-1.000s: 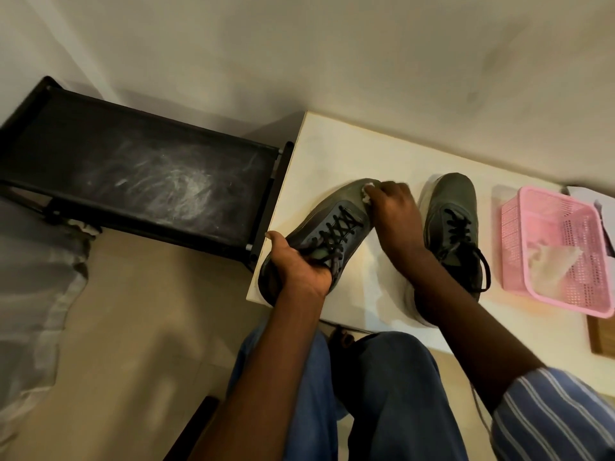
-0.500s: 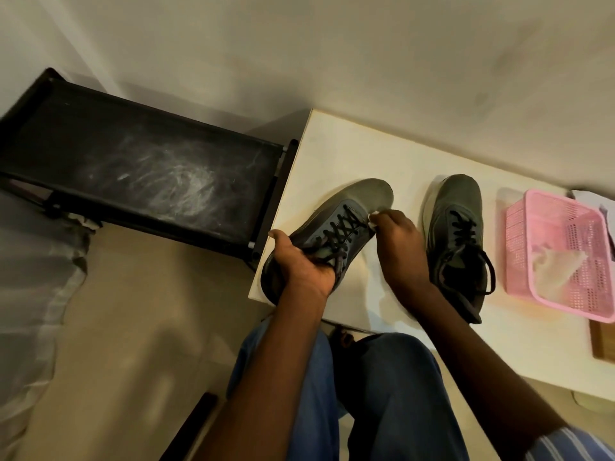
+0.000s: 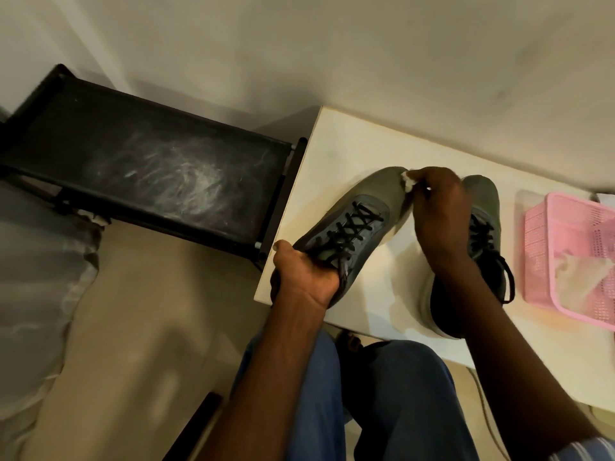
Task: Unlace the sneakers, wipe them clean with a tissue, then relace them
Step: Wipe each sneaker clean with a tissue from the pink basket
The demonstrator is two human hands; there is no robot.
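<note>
Two grey sneakers with black laces lie on a white table. My left hand grips the heel of the left sneaker, which is tilted over the table's left front corner. My right hand presses a small wad of white tissue against that sneaker's toe. The right sneaker stands behind my right wrist, partly hidden, its laces hanging loose at the ankle.
A pink plastic basket with a tissue in it sits at the table's right. A black dusty rack stands left of the table against the wall. Pale bedding lies at far left. My blue-trousered knees are below.
My right hand with the tissue slid down from the toe toward the laces half a second ago, then went back up to the toe. My left hand kept its hold on the heel.
</note>
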